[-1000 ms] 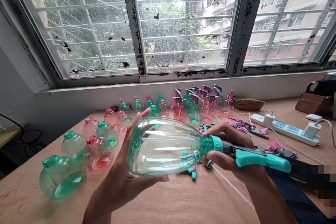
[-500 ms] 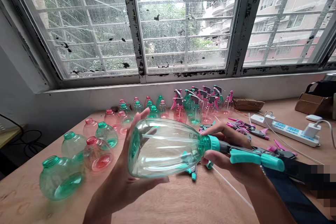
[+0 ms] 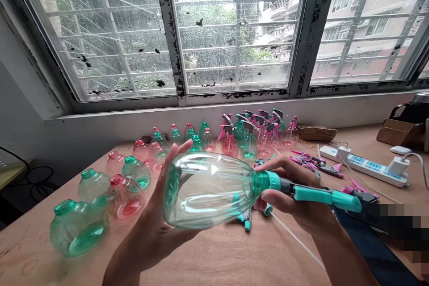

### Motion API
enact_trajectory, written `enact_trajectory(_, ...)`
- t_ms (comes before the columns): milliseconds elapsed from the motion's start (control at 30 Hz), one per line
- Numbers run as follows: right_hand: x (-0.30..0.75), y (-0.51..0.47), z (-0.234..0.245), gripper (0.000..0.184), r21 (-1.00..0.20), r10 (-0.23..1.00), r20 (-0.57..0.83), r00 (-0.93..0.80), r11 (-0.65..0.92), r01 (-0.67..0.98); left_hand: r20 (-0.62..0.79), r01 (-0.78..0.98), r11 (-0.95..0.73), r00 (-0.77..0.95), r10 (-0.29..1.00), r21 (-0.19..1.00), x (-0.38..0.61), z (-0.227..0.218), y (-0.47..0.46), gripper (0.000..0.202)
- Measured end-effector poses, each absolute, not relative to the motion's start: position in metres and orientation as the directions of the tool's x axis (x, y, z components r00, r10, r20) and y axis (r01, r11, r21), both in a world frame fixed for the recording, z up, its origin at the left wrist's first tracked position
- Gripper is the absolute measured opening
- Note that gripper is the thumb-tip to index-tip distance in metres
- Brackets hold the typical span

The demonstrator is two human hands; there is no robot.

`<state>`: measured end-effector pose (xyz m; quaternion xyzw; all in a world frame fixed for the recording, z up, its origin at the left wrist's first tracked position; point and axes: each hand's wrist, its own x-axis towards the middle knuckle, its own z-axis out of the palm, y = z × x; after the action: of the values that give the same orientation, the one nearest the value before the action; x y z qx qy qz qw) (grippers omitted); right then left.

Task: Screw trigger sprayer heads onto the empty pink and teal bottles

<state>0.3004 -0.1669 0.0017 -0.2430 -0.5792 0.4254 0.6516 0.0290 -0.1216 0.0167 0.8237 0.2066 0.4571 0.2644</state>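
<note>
I hold a clear teal-tinted spray bottle on its side above the wooden table. My left hand cups the bottle's wide base, fingers wrapped round it. My right hand grips the neck and the teal screw collar of the teal and grey trigger sprayer head, which points right. Loose teal sprayer parts and a thin white dip tube lie on the table under the bottle.
Empty green and pink bottles without heads stand at the left. Assembled spray bottles stand in a group by the wall. Pink trigger heads, a white power strip and cardboard boxes lie at the right.
The bottle has turned slightly about its long axis in my hands and the trigger head has shifted a little to the left. Both hands keep their grip.
</note>
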Motion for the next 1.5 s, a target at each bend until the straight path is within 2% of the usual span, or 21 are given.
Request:
enact_trajectory(133, 0.3, -0.167, 0.002, 0.03, -0.811, 0.841, 0.541, -0.023, 0.514, -0.279, 0.734, 0.005, -0.843, 0.488, 0.472, 0.538, 0.03, 0.011, -0.119, 0.097)
enact_trajectory(333, 0.3, -0.167, 0.0, 0.034, -0.827, 0.84, 0.542, 0.012, 0.537, -0.166, 0.624, 0.126, -0.752, 0.48, 0.617, 0.647, 0.03, 0.014, -0.123, 0.114)
enact_trajectory(400, 0.301, -0.167, 0.001, 0.035, -0.83, 0.841, 0.541, 0.006, 0.535, -0.158, 0.599, 0.15, -0.737, 0.488, 0.635, 0.659, 0.029, 0.017, -0.124, 0.112)
enact_trajectory(500, 0.301, -0.167, 0.003, 0.034, -0.826, 0.841, 0.54, -0.016, 0.527, -0.201, 0.616, 0.141, -0.764, 0.507, 0.602, 0.63, 0.028, 0.017, -0.124, 0.111)
enact_trajectory(600, 0.301, -0.167, 0.005, 0.028, -0.826, 0.85, 0.528, -0.007, 0.511, -0.239, 0.697, 0.112, -0.836, 0.499, 0.515, 0.537, 0.028, 0.014, -0.12, 0.102)
enact_trajectory(667, 0.301, -0.168, 0.006, 0.023, -0.824, 0.847, 0.531, -0.012, 0.514, -0.239, 0.711, 0.131, -0.847, 0.488, 0.507, 0.514, 0.03, 0.013, -0.119, 0.099)
enact_trajectory(800, 0.301, -0.167, 0.004, 0.032, -0.82, 0.836, 0.549, -0.015, 0.535, -0.205, 0.639, 0.223, -0.789, 0.483, 0.599, 0.572, 0.031, 0.019, -0.122, 0.113)
enact_trajectory(867, 0.302, -0.167, 0.003, 0.036, -0.822, 0.838, 0.546, -0.01, 0.533, -0.201, 0.626, 0.227, -0.775, 0.478, 0.616, 0.59, 0.031, 0.022, -0.124, 0.112)
enact_trajectory(1100, 0.3, -0.166, 0.003, 0.028, -0.813, 0.839, 0.544, -0.023, 0.521, -0.26, 0.717, 0.144, -0.851, 0.48, 0.506, 0.505, 0.031, 0.014, -0.121, 0.093)
enact_trajectory(1300, 0.301, -0.167, 0.002, 0.034, -0.839, 0.851, 0.526, 0.005, 0.52, -0.158, 0.586, 0.249, -0.762, 0.513, 0.627, 0.598, 0.031, 0.02, -0.123, 0.112)
enact_trajectory(1400, 0.302, -0.168, 0.002, 0.033, -0.845, 0.855, 0.519, 0.012, 0.515, -0.146, 0.57, 0.282, -0.752, 0.511, 0.643, 0.596, 0.03, 0.024, -0.124, 0.109)
enact_trajectory(1500, 0.301, -0.168, 0.005, 0.031, -0.849, 0.862, 0.507, -0.005, 0.499, -0.172, 0.625, 0.237, -0.796, 0.512, 0.589, 0.557, 0.028, 0.02, -0.123, 0.105)
